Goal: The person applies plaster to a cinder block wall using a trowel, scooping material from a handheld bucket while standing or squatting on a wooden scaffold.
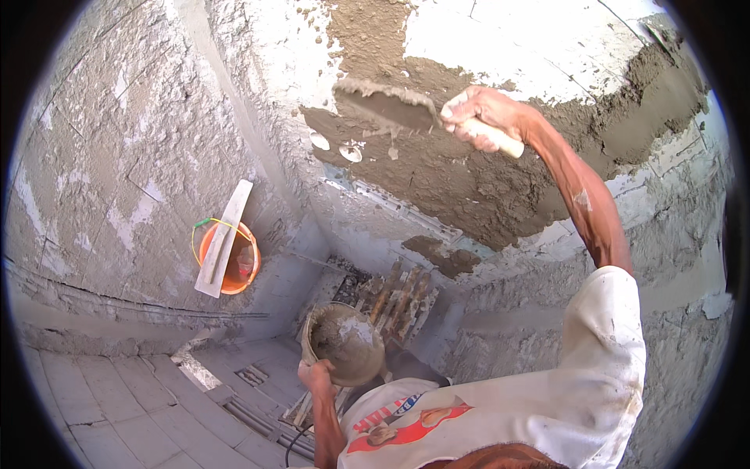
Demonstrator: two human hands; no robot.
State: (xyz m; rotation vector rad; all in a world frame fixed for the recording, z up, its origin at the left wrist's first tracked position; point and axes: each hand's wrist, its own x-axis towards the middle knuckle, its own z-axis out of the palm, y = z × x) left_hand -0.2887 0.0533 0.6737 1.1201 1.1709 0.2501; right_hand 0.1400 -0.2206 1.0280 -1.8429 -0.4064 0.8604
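My right hand is closed round the pale handle of a trowel, its arm stretched up to the wall. Wet mortar clings along the trowel's blade, which lies close to the mortar-smeared wall; whether it touches cannot be told. Low down, my left hand grips the rim of a round bucket near my body. Grey mortar lies inside that bucket. Two white round fittings sit in the wall just below the trowel.
At the left hangs or stands an orange bucket with a long pale straightedge laid across it. Several wooden slats lie below, beyond the mortar bucket. Rough grey plaster covers the left wall; bare blocks show at the lower left.
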